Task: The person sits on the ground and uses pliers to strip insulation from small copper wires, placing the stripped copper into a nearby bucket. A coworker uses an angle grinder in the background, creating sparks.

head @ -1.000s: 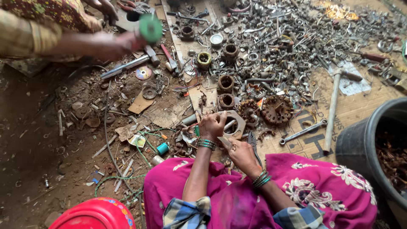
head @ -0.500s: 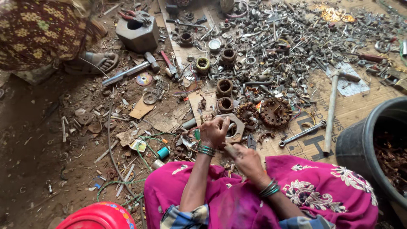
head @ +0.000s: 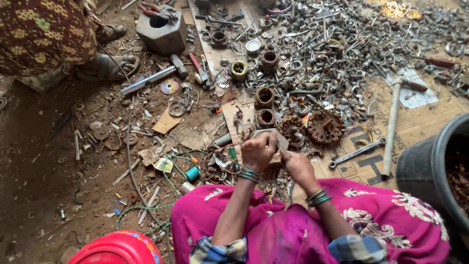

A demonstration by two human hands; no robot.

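Seen from above, a person in a bright pink garment sits on a dirt floor amid scrap metal. Both hands meet just past the knees on one small grey metal part (head: 279, 141). The left hand (head: 258, 151) is closed over the part's near left side, fingers curled down across it; the right hand (head: 296, 165) pinches it from the lower right, fingers drawn tight. The part pokes out above and between the two hands, its visible edge running up and to the right; most of it is hidden, so its shape is hard to tell, perhaps a flat bracket. The left hand covers more of it and sits nearer its middle. Just beyond the hands lie two rusty toothed wheels (head: 325, 127) and a row of rusty rings (head: 265, 97). To the right, a spanner (head: 356, 152) and a long-handled hammer (head: 392, 128) lie on flattened brown cardboard (head: 415, 122) with dark printed lettering. A black tub (head: 430, 166) stands at the right edge, a red lid (head: 117, 249) at bottom left. Left of the hands lie a small teal cylinder (head: 193, 173) and a shiny disc (head: 169, 86). At top left, another person's sandalled foot (head: 110, 66) rests beside a grey metal block (head: 161, 32).
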